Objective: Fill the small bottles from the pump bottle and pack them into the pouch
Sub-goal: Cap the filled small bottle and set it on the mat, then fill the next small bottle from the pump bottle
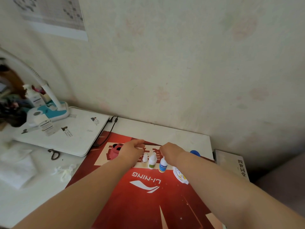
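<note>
**Pale wall, white desk**

Wall point(181, 63) behind: pale wallpaper w/ faded pink and green flower marks, scuffed low down. Grid chart point(54, 15) is stuck up top left (print too blurred to read). White desk point(165, 131) sits flush against the wall. Desk lamp point(49, 111), white gooseneck on a teal-and-white base, stands far left at the back corner of a closed white laptop point(66, 134). Black cable point(107, 134) runs from the desk's back edge along the laptop's rt side. Light soft, dimmer toward the lower rt.

The person's left hand point(132, 150) and right hand point(171, 151) are bare; behind each wrist extends a smooth, rounded forearm, uncovered for as far back as the view reaches.
</note>
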Demonstrator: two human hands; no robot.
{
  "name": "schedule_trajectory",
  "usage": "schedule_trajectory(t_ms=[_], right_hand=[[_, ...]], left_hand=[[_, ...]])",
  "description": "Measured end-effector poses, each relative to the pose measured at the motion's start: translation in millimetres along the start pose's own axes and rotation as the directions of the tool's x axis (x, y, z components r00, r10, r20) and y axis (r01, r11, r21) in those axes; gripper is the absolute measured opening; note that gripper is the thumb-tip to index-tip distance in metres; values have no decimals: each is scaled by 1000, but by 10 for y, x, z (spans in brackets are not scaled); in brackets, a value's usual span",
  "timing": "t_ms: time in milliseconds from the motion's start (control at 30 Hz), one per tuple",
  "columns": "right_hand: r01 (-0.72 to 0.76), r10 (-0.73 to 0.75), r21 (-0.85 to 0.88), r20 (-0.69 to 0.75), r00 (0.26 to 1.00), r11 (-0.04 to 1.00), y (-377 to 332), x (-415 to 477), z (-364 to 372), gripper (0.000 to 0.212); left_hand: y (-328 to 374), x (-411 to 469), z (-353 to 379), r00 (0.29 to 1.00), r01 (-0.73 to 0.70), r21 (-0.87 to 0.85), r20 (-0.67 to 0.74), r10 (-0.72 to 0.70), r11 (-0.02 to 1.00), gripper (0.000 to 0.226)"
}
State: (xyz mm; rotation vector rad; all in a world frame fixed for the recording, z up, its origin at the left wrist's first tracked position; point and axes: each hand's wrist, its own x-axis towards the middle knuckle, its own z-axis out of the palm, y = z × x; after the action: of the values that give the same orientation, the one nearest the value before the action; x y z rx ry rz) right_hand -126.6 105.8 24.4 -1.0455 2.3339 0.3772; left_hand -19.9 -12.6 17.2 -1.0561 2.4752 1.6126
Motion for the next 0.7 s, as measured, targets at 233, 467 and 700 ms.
schedule_trajectory(t_ms=[233,467,700], right_hand=[[-11,11,-6,-8,1000,1000,5,80,20,37],[-11,13,34,-72,997,999,28,121,18,31],[-1,5,53,-81,997,999,-110,156,-15,27]], left_hand=[[-18,57,14,999,-13,11,47,12,1000,46],[-47,60,-13,996,-2,15,86,1,1000,48],[-127,33,-146,997,29,-29,67,-27,999,48]])
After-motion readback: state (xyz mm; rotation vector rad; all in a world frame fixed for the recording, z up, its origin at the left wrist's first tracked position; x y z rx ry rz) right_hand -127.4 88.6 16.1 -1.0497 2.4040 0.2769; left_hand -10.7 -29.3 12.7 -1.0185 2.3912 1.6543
